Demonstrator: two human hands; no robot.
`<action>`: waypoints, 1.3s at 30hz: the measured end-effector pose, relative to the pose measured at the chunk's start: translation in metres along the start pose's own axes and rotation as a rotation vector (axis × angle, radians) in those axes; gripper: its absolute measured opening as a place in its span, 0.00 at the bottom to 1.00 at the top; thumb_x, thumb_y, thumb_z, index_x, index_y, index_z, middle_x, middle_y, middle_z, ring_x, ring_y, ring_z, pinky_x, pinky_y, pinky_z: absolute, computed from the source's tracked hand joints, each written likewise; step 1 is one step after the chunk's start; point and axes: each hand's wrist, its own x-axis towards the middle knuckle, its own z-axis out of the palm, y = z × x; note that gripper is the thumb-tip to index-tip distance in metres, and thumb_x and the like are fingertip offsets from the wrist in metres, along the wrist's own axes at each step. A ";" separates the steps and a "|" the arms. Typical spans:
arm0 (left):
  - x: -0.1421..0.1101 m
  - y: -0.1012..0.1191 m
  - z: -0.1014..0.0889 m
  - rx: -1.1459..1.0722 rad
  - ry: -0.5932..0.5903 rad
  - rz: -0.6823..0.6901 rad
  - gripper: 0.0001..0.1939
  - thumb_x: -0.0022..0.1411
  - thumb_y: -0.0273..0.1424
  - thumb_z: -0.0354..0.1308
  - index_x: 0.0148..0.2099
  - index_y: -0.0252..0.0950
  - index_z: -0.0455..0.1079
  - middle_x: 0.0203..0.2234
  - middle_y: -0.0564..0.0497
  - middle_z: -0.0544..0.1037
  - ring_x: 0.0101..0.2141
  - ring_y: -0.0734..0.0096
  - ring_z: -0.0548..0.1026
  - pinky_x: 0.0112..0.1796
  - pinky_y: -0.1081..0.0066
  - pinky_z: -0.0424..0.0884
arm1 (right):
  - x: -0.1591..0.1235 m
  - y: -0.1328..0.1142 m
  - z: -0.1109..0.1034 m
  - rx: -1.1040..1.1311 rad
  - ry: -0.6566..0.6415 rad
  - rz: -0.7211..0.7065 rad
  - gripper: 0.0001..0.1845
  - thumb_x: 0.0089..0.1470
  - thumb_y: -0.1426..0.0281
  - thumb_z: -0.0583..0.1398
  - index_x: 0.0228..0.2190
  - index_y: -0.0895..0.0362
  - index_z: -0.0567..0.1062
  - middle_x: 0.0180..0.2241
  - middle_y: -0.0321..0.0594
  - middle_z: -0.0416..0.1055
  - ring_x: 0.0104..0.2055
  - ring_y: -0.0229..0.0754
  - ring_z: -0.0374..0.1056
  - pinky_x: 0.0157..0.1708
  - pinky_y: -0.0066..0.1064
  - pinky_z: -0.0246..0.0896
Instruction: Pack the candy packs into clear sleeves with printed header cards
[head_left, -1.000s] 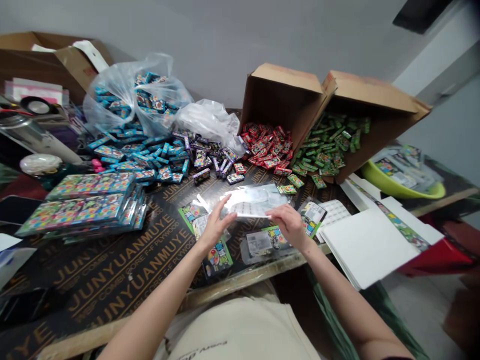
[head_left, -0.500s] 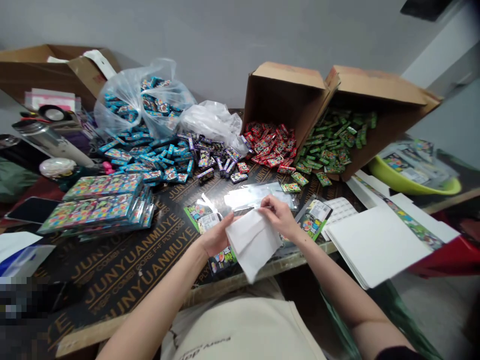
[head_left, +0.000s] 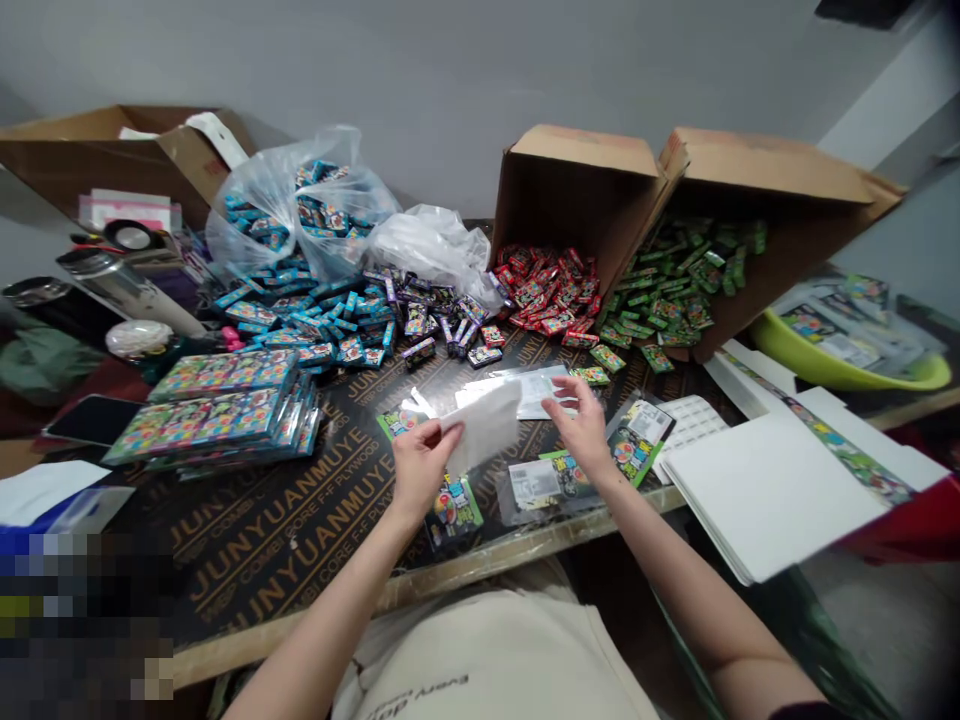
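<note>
My left hand [head_left: 417, 466] pinches a white paper sheet [head_left: 486, 424] by its lower left corner and holds it tilted above the plywood table [head_left: 285, 530]. My right hand [head_left: 576, 424] hovers just right of the sheet with fingers loosely apart, over a clear plastic bag [head_left: 525, 390] lying flat. Printed green card packs [head_left: 450, 505] lie under and between my hands, one more [head_left: 634, 445] to the right.
Two tipped cardboard boxes spill red packets [head_left: 544, 290] and green packets [head_left: 671, 290]. Blue packets [head_left: 300, 310] and purple packets [head_left: 442, 320] lie by plastic bags. Stacked colourful trays [head_left: 217, 405] sit left, white sheets [head_left: 772, 490] right, a green bowl [head_left: 840, 370] beyond.
The white sheet came up from in front of me to above the table. My right hand let go of it and moved right; the left hand alone holds it.
</note>
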 end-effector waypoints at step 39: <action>0.002 -0.015 0.001 -0.398 -0.009 -0.222 0.50 0.40 0.30 0.67 0.61 0.49 0.43 0.51 0.43 0.61 0.41 0.65 0.72 0.42 0.62 0.67 | -0.035 0.007 0.022 -0.031 -0.160 -0.250 0.15 0.54 0.69 0.54 0.43 0.51 0.73 0.44 0.38 0.72 0.46 0.42 0.67 0.49 0.36 0.59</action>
